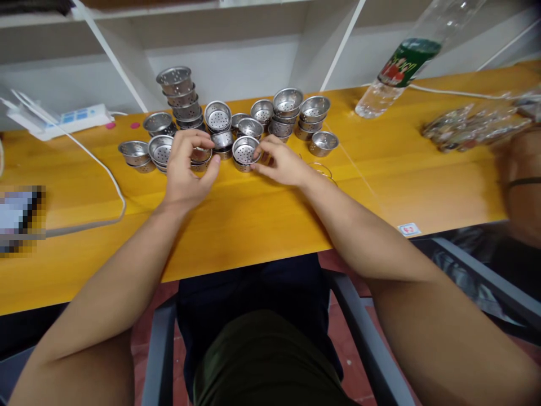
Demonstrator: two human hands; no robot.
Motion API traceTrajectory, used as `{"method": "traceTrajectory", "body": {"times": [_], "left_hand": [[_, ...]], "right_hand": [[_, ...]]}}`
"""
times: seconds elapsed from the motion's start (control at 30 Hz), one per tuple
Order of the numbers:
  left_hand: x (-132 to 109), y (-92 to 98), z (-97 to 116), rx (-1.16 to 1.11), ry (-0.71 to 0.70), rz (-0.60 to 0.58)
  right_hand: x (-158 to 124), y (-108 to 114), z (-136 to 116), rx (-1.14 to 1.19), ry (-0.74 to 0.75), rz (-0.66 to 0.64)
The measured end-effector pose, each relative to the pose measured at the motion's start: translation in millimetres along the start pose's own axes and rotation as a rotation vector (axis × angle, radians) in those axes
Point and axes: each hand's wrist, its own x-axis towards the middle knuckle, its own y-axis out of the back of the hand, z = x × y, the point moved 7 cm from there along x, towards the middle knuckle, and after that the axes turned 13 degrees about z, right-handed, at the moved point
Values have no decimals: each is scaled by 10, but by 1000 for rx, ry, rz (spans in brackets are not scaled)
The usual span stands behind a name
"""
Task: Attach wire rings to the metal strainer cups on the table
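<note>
Small round steel cups with perforated bottoms stand in stacks along the back of the desk. My left hand (186,169) is among the front cups at left, its fingers curved and thumb apart, with nothing visible between them. A cup (201,166) behind that hand is partly hidden. Just right of its fingertips is another short stack of cups (222,141). My right hand (279,160) has its thumb and fingertips closed on the right side of a perforated metal cup (245,150), which sits on another cup at the front of the group.
A taller cup stack (175,84) rises at back left. A power strip (78,121) with a white cable lies left, near a blurred-out device (17,217). A plastic bottle (406,65) stands right, beside plastic-wrapped items (473,127). Another person's arm (524,180) shows at far right.
</note>
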Motion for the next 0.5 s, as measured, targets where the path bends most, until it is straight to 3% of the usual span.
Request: {"method": "traceTrajectory", "body": {"times": [0.1, 0.3, 0.5], "left_hand": [[5, 21, -58, 23, 53, 47], [3, 27, -84, 89, 86, 21], [150, 240, -95, 60, 48, 125]], "right_hand": [[11, 20, 20, 11, -19, 9], [14, 59, 51, 24, -63, 24], [-9, 48, 67, 30, -66, 9]]}}
